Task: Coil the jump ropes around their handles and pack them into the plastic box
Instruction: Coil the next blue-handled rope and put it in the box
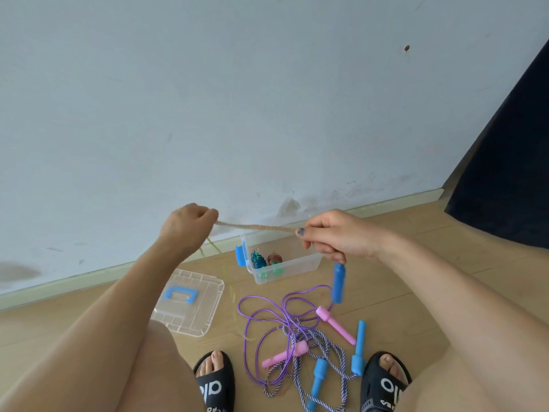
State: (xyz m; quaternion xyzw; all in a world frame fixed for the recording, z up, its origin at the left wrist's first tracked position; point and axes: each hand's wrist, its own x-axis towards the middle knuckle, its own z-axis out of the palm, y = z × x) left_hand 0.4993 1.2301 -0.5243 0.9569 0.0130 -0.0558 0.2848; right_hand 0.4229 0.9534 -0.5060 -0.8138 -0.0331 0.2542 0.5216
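Observation:
A tan jump rope point(255, 226) is stretched between my two raised hands. My left hand point(187, 223) grips one end in a fist. My right hand point(332, 236) pinches the rope at the thumb and holds a blue handle point(338, 282) that hangs down from it. Below the rope, a clear plastic box point(297, 267) with a blue latch stands by the wall, holding two coiled ropes point(266, 261). On the floor lie a purple rope point(267, 316) with pink handles point(335, 324) and a striped rope point(323, 352) with blue handles point(358, 349), tangled together.
The box's clear lid point(190, 301) with a blue handle lies on the wooden floor to the left. My feet in black slides point(215, 382) flank the tangled ropes. A pale wall with skirting runs behind; a dark object point(511, 173) stands at the right.

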